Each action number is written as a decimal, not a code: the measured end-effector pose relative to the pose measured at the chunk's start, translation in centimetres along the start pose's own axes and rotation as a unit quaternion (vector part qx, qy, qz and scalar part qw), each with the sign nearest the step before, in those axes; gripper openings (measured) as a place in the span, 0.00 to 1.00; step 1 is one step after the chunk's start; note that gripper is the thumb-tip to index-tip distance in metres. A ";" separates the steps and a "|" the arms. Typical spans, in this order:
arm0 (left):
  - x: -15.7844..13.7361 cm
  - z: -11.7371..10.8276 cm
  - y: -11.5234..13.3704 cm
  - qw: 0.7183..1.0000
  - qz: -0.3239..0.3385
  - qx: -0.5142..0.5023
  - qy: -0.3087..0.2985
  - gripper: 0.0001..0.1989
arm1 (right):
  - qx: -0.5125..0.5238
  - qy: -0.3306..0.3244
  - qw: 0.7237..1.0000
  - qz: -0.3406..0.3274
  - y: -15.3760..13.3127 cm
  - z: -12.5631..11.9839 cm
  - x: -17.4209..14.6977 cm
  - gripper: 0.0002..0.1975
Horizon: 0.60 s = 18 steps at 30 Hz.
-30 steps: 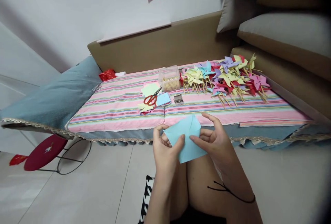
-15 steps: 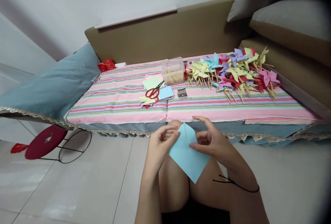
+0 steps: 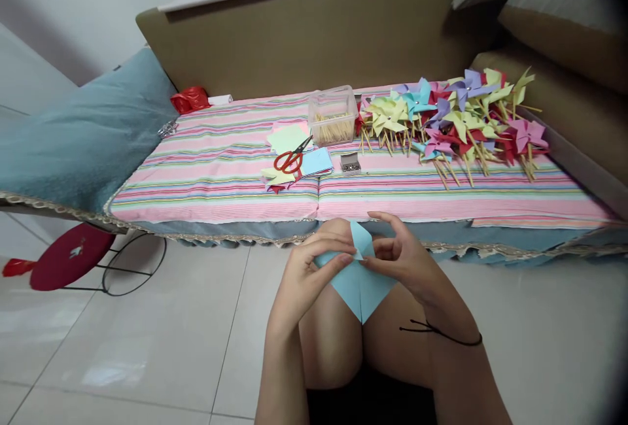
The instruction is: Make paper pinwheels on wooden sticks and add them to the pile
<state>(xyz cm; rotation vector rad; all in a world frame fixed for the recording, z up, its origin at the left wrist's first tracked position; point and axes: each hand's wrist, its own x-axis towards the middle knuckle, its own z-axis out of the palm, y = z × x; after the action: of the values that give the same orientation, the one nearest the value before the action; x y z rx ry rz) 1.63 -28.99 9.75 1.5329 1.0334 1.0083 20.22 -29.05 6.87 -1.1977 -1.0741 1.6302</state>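
A light blue square of paper (image 3: 362,288) is held over my knees, one corner pointing down with a slit running up from it. My left hand (image 3: 316,265) pinches the paper, its thumb and fingers meeting near the middle, where a small folded tip shows. From the other side my right hand (image 3: 400,252) grips the sheet between thumb and curled fingers, its index finger raised. Beyond the hands, on the striped cloth, lie red-handled scissors (image 3: 289,162), a stack of blue paper (image 3: 316,161) and a small box of metal pins (image 3: 350,163).
Many paper pinwheels (image 3: 461,121) on sticks are heaped at the right of the sofa cloth (image 3: 216,176). A clear plastic box (image 3: 333,116) holds wooden sticks. A red bag (image 3: 190,99) sits at the left, and a dark red stool (image 3: 73,256) stands on the floor.
My left thumb and fingers have moved right and closed at the paper's middle, bending a corner inward. The lower slit now shows. The camera view has tilted down slightly.
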 end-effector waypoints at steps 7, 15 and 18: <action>-0.3 0.0 -0.8 1.000 -0.010 0.014 0.021 0.05 | -0.051 0.010 0.999 -0.012 0.0 0.1 -0.4 0.39; -0.5 0.1 -1.1 0.995 -0.030 0.049 0.078 0.05 | 0.017 0.002 1.000 -0.020 -0.1 1.3 -0.6 0.39; -0.6 0.1 -1.1 0.992 -0.022 0.080 0.097 0.04 | 0.020 0.000 1.000 -0.016 -0.1 1.6 -0.6 0.40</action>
<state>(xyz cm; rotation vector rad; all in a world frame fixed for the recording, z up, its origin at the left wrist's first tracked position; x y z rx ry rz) 1.43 -29.38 8.58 1.5558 1.3043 1.0813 18.82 -29.85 7.40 -1.1484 -1.0515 1.6190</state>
